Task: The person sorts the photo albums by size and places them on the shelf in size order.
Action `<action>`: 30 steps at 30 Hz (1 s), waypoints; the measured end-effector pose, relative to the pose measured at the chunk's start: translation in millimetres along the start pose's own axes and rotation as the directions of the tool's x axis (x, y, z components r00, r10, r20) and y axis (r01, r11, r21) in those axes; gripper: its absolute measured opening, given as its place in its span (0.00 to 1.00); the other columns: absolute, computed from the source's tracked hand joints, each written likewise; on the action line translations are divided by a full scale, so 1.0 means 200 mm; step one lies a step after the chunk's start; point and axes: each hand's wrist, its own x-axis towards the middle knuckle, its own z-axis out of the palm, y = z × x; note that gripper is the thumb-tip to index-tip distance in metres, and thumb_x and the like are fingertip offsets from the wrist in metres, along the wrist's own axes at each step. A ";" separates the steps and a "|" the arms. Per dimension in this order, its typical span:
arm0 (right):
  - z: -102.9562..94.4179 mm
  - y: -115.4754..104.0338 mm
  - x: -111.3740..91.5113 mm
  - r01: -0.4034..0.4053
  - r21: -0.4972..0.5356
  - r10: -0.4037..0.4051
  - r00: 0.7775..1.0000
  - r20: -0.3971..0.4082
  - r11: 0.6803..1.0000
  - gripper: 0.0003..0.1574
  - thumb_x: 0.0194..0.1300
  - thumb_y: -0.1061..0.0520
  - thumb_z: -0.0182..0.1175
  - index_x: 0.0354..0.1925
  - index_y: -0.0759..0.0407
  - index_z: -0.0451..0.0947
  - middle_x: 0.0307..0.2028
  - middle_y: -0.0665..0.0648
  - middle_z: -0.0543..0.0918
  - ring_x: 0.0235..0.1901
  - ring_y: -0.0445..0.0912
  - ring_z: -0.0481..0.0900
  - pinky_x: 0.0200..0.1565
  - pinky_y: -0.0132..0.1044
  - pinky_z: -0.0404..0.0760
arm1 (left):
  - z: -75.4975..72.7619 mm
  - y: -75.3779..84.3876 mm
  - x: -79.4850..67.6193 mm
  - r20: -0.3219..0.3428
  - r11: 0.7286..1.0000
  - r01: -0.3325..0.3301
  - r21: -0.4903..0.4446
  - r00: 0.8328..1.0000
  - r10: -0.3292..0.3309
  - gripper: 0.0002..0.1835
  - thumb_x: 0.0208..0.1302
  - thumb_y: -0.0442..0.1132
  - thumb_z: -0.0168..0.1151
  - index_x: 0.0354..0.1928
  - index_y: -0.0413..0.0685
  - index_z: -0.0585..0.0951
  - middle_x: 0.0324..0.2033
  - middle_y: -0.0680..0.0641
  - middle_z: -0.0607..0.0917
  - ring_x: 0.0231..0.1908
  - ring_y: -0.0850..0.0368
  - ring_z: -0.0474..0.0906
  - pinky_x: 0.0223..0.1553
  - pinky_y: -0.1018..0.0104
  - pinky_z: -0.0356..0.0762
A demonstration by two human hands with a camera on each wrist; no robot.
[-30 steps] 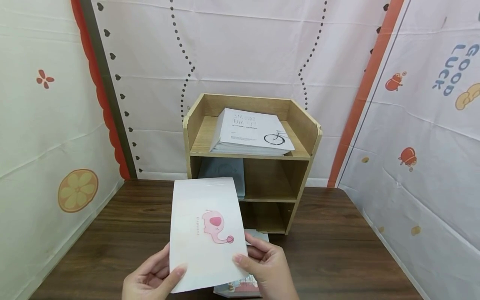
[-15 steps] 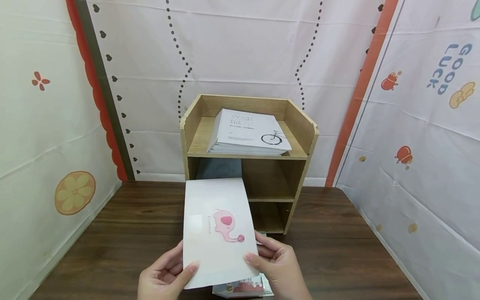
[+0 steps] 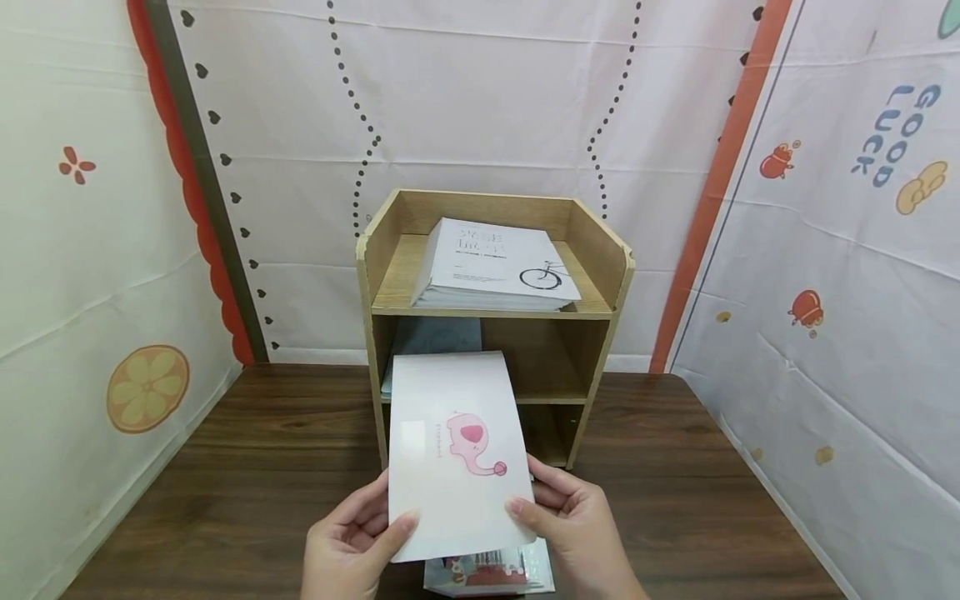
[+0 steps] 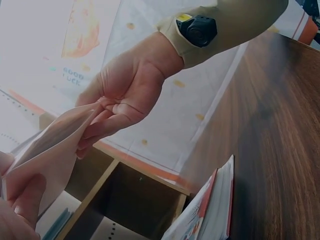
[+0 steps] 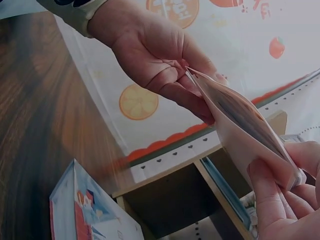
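A thin white notebook with a pink elephant on its cover is held up in front of the shelf. My left hand pinches its lower left edge, thumb on the cover and fingers behind. At the lower right edge, my right hand grips it the same way. Both wrist views show the notebook bowed, with a gap between its covers. Below it on the table stands a thick book or stack with a colourful, barcoded cover, partly hidden by the notebook.
A wooden three-tier shelf stands at the back of the table. White books with a bicycle print lie stacked on its top tier. Blue-grey books occupy the middle tier's left side. Printed cloth hangs around the table.
Both hands have carried the notebook to the right and slightly up in the head view, keeping their grip. More of the colourful book below now shows. The camera view has shifted slightly.
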 end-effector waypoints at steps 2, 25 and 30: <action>-0.01 0.00 0.00 0.013 -0.017 -0.013 1.000 -0.011 1.000 0.42 0.64 0.68 0.69 0.72 0.73 0.65 0.46 0.53 0.91 0.45 0.47 0.89 0.46 0.40 0.89 | 0.01 -0.01 0.01 0.009 1.000 0.006 -0.009 1.000 -0.006 0.29 0.53 0.16 0.70 0.60 0.22 0.77 0.43 0.49 0.92 0.41 0.54 0.91 0.37 0.58 0.90; -0.14 -0.02 0.01 0.022 -0.021 -0.025 0.982 -0.189 1.000 0.39 0.62 0.70 0.68 0.70 0.72 0.68 0.48 0.57 0.91 0.44 0.51 0.90 0.45 0.42 0.90 | 0.16 -0.09 0.10 0.163 0.995 0.091 -0.033 0.983 -0.085 0.29 0.56 0.25 0.74 0.62 0.33 0.80 0.45 0.41 0.89 0.42 0.53 0.90 0.40 0.61 0.89; -0.18 -0.03 0.00 0.003 -0.030 -0.010 0.973 -0.232 1.000 0.38 0.62 0.70 0.68 0.70 0.70 0.70 0.48 0.58 0.91 0.43 0.52 0.90 0.44 0.43 0.90 | 0.20 -0.12 0.11 0.185 0.994 0.100 -0.046 0.979 -0.090 0.29 0.56 0.25 0.74 0.62 0.35 0.80 0.46 0.36 0.88 0.42 0.53 0.89 0.40 0.62 0.89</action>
